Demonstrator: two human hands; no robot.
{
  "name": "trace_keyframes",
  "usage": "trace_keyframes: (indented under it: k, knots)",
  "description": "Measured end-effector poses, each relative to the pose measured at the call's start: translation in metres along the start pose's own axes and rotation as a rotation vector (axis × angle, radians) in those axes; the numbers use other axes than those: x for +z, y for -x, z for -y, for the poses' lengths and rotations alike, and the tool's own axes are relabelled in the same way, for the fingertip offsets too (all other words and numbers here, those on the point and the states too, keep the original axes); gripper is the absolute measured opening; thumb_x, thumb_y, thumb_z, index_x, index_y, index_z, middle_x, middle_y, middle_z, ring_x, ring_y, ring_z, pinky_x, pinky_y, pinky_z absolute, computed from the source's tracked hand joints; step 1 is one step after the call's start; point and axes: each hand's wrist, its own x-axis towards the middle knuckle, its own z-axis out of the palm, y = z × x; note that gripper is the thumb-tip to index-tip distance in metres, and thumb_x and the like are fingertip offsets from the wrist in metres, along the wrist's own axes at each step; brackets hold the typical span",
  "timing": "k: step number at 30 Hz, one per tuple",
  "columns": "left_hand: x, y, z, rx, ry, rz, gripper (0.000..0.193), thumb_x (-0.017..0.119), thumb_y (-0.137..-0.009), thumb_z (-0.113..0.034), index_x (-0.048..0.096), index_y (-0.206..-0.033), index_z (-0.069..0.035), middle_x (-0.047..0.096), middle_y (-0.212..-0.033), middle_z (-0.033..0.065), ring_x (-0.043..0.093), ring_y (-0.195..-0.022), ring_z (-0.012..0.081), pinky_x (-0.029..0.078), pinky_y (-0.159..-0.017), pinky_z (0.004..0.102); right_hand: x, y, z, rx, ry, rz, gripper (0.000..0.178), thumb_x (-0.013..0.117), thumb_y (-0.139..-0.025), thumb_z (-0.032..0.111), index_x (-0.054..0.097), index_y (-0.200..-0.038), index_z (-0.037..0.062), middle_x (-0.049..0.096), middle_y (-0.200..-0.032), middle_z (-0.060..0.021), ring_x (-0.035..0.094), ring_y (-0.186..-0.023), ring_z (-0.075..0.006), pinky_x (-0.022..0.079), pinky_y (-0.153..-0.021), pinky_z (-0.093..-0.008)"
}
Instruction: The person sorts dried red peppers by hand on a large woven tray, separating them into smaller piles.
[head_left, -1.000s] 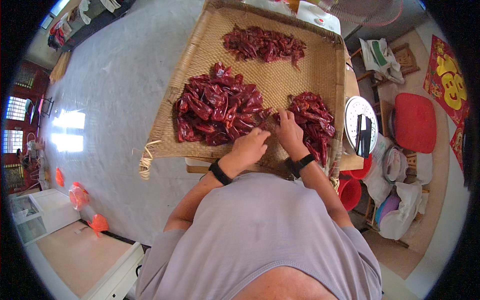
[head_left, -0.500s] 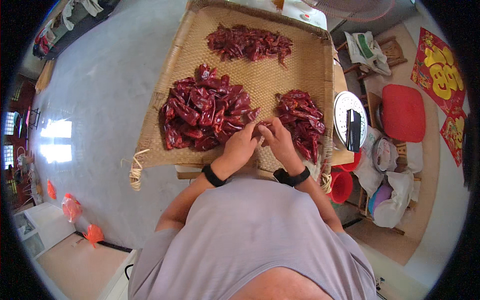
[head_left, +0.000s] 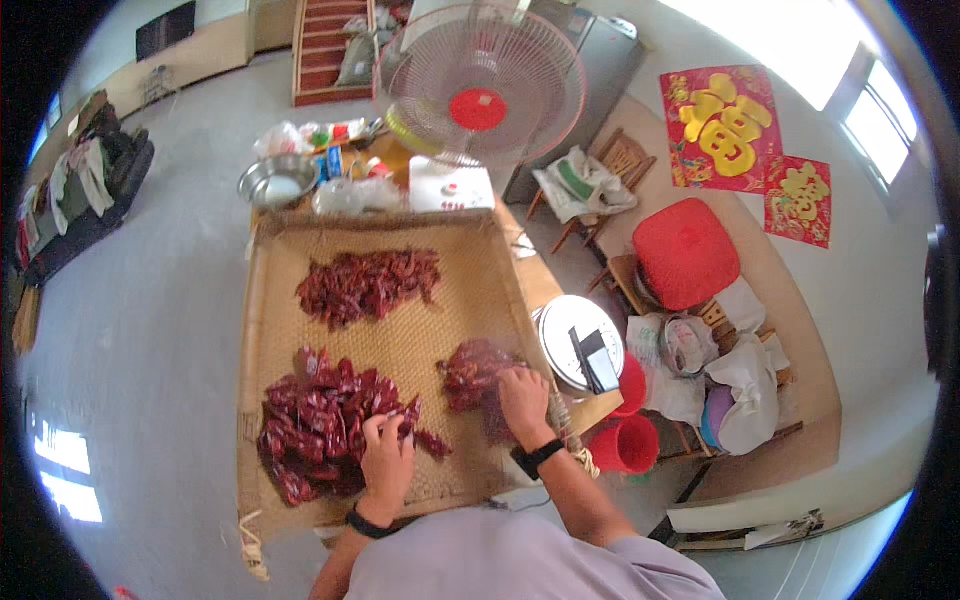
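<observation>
Dried red chili peppers lie in three piles on a square woven bamboo tray. My left hand is at the right side of the big near-left pile, its fingers bent and closed on a chili pepper there. My right hand reaches over the near-right pile; its fingertips point down at the peppers and are partly hidden and blurred. A darker pile lies towards the far side, away from both hands. A loose chili rests on the weave right of my left hand.
Beyond the tray stand a large fan, a metal bowl and a white box. At the right are a round white lid with a black object, red buckets and a red stool.
My hands were together around a small piece and are now apart, left at the near-left pile, right at the near-right pile. The view has tilted up, showing the fan and items beyond.
</observation>
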Motion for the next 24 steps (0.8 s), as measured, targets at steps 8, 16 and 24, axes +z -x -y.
trace_keyframes:
  k: [8,16,24]
  knots:
    - [0.011,-0.014,-0.004,-0.168,0.354,0.342,0.041,0.064,-0.083,-0.015,0.053,-0.121,-0.005,0.058,-0.104,0.0171,0.06,-0.093,0.0305,0.05,-0.079,0.0409,-0.041,0.003,0.063,0.36,-1.014,0.348,0.023,0.051,-0.098,0.017,0.06,-0.112,0.0018,0.066,-0.103,-0.0126,0.064,-0.095,-0.0258,0.05,-0.085,-0.0347]
    - [0.01,-0.007,-0.031,-0.223,0.587,0.196,0.053,0.066,-0.086,-0.013,0.043,-0.131,0.003,0.063,-0.105,0.0155,0.063,-0.089,0.0164,0.052,-0.071,0.0326,-0.021,0.024,0.086,0.112,-1.493,0.536,0.028,0.043,-0.101,0.018,0.057,-0.119,0.001,0.062,-0.113,-0.0104,0.058,-0.106,-0.0182,0.044,-0.093,-0.0297]
    - [-0.004,-0.01,-0.005,-0.238,0.404,-0.167,0.049,0.062,-0.085,-0.007,0.046,-0.13,0.003,0.061,-0.105,0.0158,0.063,-0.088,0.0201,0.051,-0.074,0.034,-0.003,0.046,0.017,-0.185,-0.529,0.43,0.031,0.064,-0.081,0.016,0.061,-0.11,0.0078,0.062,-0.1,-0.0132,0.06,-0.093,-0.0315,0.051,-0.077,-0.0409]
